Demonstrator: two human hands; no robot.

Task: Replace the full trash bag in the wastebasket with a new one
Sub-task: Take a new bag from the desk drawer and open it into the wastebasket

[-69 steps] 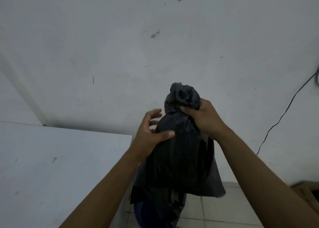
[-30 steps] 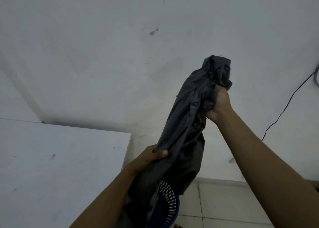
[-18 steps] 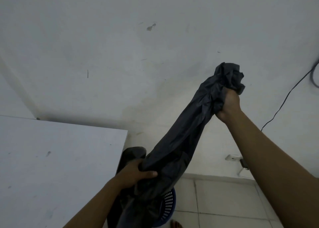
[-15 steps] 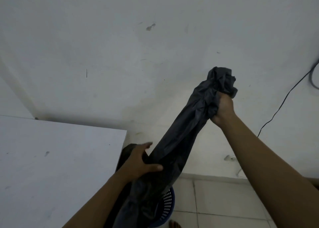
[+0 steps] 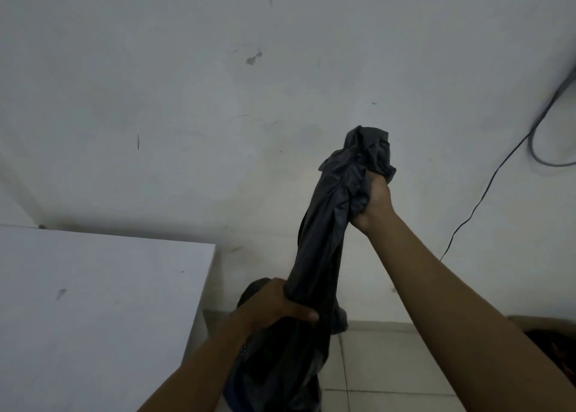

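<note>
Head view looks down past two bare forearms at a black trash bag (image 5: 324, 240) stretched into a long, twisted column between both hands; the right hand (image 5: 374, 206) is raised high, clenched into a fist around the bunched upper end of the bag, with a crumpled tuft of plastic standing out above the knuckles; the left hand (image 5: 274, 305) sits lower and nearer the body, its fingers wrapped over the bag's lower part and its thumb pressed across the front, so it too is closed on the plastic; below that grip the bag widens and hangs in loose dark folds down to the bottom edge of the picture, in front of the tiled floor (image 5: 389, 371); a dark rounded shape shows just behind the left hand, too dim to tell what it is, and the wastebasket cannot be made out under the hanging folds; a white tabletop (image 5: 93, 302) fills the lower left, its corner near the left hand; a stained white wall (image 5: 187, 99) stands behind; a thin black cable (image 5: 486, 193) runs down the wall to the right of the raised arm; a brown box (image 5: 551, 330) peeks in at the lower right edge.
</note>
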